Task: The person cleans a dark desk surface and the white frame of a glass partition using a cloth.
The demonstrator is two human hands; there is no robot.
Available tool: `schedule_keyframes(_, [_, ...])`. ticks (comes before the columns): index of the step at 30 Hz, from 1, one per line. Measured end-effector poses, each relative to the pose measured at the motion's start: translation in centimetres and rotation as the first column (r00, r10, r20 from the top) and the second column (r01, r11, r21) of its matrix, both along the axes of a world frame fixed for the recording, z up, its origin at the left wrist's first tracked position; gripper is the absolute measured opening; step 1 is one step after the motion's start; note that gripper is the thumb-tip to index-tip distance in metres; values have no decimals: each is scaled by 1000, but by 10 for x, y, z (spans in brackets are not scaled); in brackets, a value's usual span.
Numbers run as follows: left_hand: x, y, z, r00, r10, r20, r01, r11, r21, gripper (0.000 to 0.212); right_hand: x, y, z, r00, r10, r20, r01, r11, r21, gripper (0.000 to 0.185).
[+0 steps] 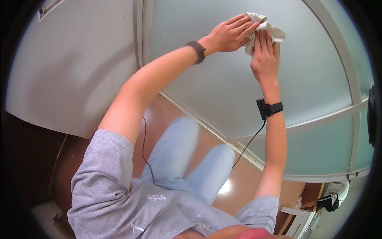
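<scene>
A crumpled white cloth [276,34] lies against a large frosted glass panel [203,86], high up in front of me. My left hand [231,34] reaches across from the left, its fingertips on the cloth's upper left part. Beside it, my right hand [265,58] comes from below, with its fingers laid flat over the lower part of the cloth. Both hands hold the cloth pressed to the glass, fingers extended. Part of the cloth is hidden under them. A dark band [197,52] circles my left wrist, and a black strapped device [265,108] with a cable sits on my right wrist.
A white wall panel [68,65] stands at the left, beside the panel's frame [144,33]. A metal rail [313,121] runs below the glass, with greenish panes [319,152] under it. Thin black cables [145,140] hang near my legs. Boards and a white frame [300,222] lie at lower right.
</scene>
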State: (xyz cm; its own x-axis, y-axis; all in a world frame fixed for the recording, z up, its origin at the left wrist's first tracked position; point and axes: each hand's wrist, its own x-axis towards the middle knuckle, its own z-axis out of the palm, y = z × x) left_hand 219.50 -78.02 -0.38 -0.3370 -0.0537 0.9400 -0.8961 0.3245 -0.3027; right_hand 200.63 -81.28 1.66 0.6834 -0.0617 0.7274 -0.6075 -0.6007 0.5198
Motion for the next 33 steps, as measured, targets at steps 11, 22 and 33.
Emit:
schedule_keyframes(11, [44,23,-164,1000,10,2,-10,950,314,55,11,3,-131,947,98,-306,-33,977,211,56])
schedule_keyframes(22, [51,38,-218,996,-92,14,73,865,497,46,5,-2,-200,878,188,-440,-30,940,341,49])
schedule_keyframes(33, [59,-36,-47,973,14,-230,-13,1000,6,64,95,-18,-3,997,82,3,-82,996,-41,48])
